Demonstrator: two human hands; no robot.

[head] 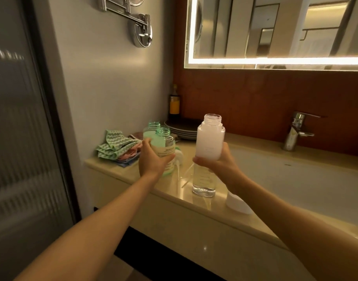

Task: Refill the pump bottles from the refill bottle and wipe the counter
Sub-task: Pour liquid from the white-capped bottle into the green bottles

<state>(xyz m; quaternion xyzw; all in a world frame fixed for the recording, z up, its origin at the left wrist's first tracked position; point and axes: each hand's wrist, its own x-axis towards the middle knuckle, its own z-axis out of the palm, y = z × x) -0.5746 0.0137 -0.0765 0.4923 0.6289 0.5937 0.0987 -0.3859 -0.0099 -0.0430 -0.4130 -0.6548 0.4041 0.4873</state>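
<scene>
Counter [194, 201] runs from near left to far right w/ sink basin [295, 179] on the right and faucet [294, 130] at far right; surface looks dry, no cloth on it in use, so wipe step prob not begun. Pile of cloths [115, 147], green zigzag one on top, sits at far left of counter, untouched, w/ plate stack [184, 130] behind it. Right hand [218, 161] is wrapped round the lower part of a milky white bottle [210, 138], cap off, held upright above a clear bottle [203, 179] standing on the counter edge, only a little liquid at its bottom. Left hand [151, 159] curls fingers around a green-tinted bottle [164, 147], neck open, on the counter; second green bottle [151, 130] just behind, also open. Loose pump heads [179, 159] w/ tubes lie between the bottles. Judgement: pumps off, refill mid-way at best; clear one not filled yet, recapping + wiping all left. Can't tell which is the refill bottle.
</scene>
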